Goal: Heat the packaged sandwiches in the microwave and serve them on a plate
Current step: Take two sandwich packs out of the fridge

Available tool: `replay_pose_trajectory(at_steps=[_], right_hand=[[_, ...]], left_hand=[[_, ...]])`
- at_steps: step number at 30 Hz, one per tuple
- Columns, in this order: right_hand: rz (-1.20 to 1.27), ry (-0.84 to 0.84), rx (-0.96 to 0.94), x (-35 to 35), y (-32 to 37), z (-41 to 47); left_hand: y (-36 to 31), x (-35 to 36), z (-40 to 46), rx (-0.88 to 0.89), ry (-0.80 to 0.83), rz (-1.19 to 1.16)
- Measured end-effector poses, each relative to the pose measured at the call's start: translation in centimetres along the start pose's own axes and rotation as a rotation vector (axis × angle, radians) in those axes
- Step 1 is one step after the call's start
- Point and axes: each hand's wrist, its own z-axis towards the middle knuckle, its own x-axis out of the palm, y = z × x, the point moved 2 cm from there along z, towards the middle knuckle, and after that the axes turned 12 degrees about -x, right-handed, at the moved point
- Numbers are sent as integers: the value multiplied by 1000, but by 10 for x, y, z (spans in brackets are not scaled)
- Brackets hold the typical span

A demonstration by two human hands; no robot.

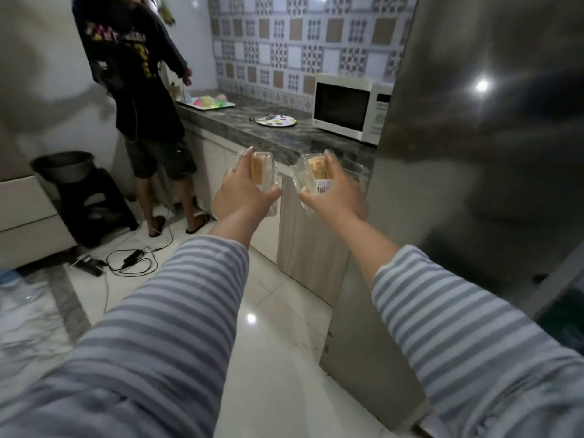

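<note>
My left hand (pixel 241 192) grips a clear plastic pack with a sandwich (pixel 261 169) standing on edge inside. My right hand (pixel 335 192) holds a second packaged sandwich (pixel 318 175) with a white label on its front. Both packs are held out in front of me, below the counter's front edge. A white microwave (pixel 344 107) with its door closed stands on the dark stone counter (pixel 275 134), against the patterned tile wall. A patterned plate (pixel 276 121) lies on the counter to the left of the microwave.
A large grey fridge (pixel 474 153) fills the right side. Another person (pixel 142 90) in dark clothes stands at the counter's far left by a tray (pixel 205 104). A black stool with a basin (pixel 63 165) and cables with a power strip (pixel 132 257) lie on the floor at left.
</note>
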Motion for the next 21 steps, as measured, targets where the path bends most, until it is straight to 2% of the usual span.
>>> replay_pose_trajectory(at_steps=[5, 10, 16, 21], right_hand=[[11, -12, -38, 54, 10, 78], [3, -65, -37, 110, 15, 160], [-1, -156, 75, 160, 7, 273], [-49, -201, 113, 182, -18, 342]], left_hand=[[11, 14, 88, -30, -39, -20], [17, 38, 191, 23, -36, -38], [-4, 76, 328, 116, 35, -6], [-32, 119, 401, 154, 111, -43]])
